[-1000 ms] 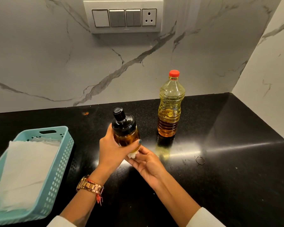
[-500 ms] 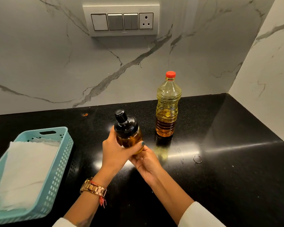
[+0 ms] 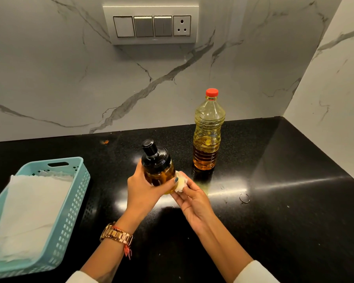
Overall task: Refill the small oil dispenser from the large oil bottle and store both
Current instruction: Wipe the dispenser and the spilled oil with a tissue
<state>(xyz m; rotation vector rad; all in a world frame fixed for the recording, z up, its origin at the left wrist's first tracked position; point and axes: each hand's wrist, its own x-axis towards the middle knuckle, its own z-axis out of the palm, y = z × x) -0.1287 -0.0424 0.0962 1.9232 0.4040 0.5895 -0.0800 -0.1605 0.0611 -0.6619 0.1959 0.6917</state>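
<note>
Left hand [image 3: 143, 190]: fingers and thumb wrapped round the glass body of the small oil dispenser [image 3: 158, 166], lifting it above the counter, tilted slightly to the left. Gold watch [image 3: 117, 234] with a red thread at the wrist.

Right hand [image 3: 194, 201]: palm up below and beside the dispenser's base, fingers pinching a small wad of white tissue [image 3: 181, 182] against the lower right of the glass.

Small oil dispenser: amber oil inside, black domed top with black cap in place.

Large oil bottle [image 3: 208, 131]: clear plastic, ribbed, red cap [image 3: 212, 92] on; upright on the counter behind and to the right of the dispenser, apart from both hands; oil fills most of the body.

Counter [image 3: 274, 231]: black polished stone, bright glare near the hands. Small thin ring [image 3: 244, 197] lying to the right.

Basket [image 3: 74, 201]: pale teal perforated plastic, left edge of the counter, holding white paper sheets [image 3: 33, 217].

Wall: white marble, grey veins; switch panel [image 3: 150, 25] with one socket.
</note>
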